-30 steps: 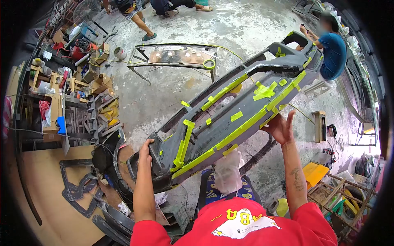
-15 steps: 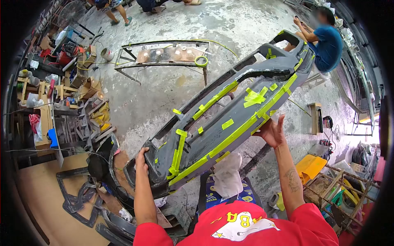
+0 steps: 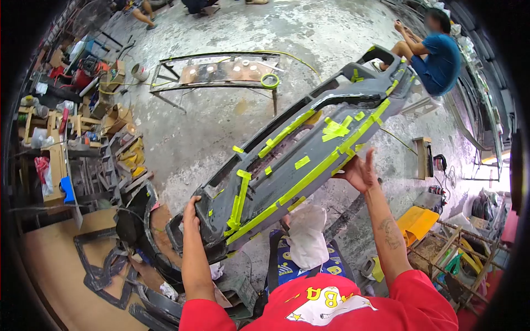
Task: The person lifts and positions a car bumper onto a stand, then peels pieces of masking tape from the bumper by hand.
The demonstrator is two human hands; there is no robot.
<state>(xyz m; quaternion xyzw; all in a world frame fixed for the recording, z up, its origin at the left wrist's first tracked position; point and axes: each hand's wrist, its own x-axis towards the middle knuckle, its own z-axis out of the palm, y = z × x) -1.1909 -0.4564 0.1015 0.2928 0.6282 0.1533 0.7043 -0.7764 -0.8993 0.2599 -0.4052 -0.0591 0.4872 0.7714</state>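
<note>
Right now, you have the bumper (image 3: 259, 196) slantwise in front of you, its near end to your left and its far end reaching away to the right; you can't tell whether anything props it from below. Yellow-green tape (image 3: 299, 190) runs in a long strip along the bumper's side nearest you, with shorter bits across its grey face. Your left hand (image 3: 191, 214) grips the bumper's near end, the fingers bent snugly over its edge and partly hidden. Your right hand (image 3: 361, 172) is under the bumper's near side, past the middle, palm up and thumb spread well away; the fingertips go out of sight beneath, so you can't tell how firmly they hold. Just on your side of the bumper is a crumpled white bag (image 3: 308, 234). Beyond the bumper stands a metal bench (image 3: 221, 86), a tape roll (image 3: 270, 75) at its near edge. Past the bumper's far end sits a person in blue (image 3: 443, 60). Left of the bumper, dark frames (image 3: 83, 251) lie on a brown board (image 3: 49, 265).
</note>
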